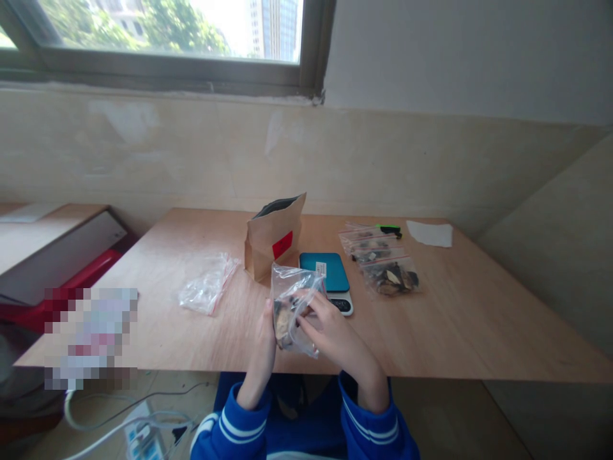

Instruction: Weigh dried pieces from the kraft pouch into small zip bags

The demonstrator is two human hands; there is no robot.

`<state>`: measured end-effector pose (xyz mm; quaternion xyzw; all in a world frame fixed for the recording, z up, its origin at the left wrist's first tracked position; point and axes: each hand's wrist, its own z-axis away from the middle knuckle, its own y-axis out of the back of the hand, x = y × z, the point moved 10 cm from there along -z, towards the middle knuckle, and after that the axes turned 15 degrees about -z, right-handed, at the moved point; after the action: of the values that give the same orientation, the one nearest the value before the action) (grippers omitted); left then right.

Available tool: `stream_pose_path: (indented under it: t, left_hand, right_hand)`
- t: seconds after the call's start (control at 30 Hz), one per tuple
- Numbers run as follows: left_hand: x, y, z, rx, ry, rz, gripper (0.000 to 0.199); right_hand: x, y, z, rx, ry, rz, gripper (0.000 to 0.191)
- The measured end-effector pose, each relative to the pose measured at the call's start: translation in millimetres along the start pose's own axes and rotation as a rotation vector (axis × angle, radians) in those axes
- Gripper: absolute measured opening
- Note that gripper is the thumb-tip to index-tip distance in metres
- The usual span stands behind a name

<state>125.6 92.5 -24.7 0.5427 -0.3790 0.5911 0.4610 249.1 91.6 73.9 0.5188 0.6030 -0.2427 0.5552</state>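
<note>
A clear zip-lock bag point(297, 275) with brown, dried-looking slices in it is held up over the table's front edge. My left hand point(266, 329) is wrapped round its left side. At the bag's right side, the fingers of my right hand point(328, 322) are curled and closed on the plastic; whether the fingertips reach inside is hard to see. Just behind the bag lies a kitchen scale point(338, 276) with a blue top, partly hidden by it. An open brown paper pouch point(265, 246) with a red label stands upright behind and to the left.
Flat empty-looking plastic bags point(205, 284) lie on the left of the wooden table point(431, 338). Several filled zip bags point(390, 278) lie at right, near a black-and-green item point(391, 230) and white paper point(430, 234). A pixelated object point(98, 332) overhangs the left edge, with a cable below.
</note>
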Motion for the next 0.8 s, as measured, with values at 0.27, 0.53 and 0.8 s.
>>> stream_pose_path:
  t: [0.27, 0.53, 0.8]
  left_hand:
    - [-17, -0.7, -8, -0.019, 0.003, -0.028, 0.061]
    - [-30, -7.8, -7, -0.146, 0.138, 0.075, 0.066]
    - [-34, -2.8, -8, -0.174, 0.24, 0.197, 0.065]
  right_hand:
    - [2, 8, 3, 0.002, -0.063, -0.054, 0.017]
    - [-1, 32, 4, 0.117, -0.059, -0.225, 0.019]
    - [-61, 82, -73, 0.262, 0.273, -0.321, 0.026]
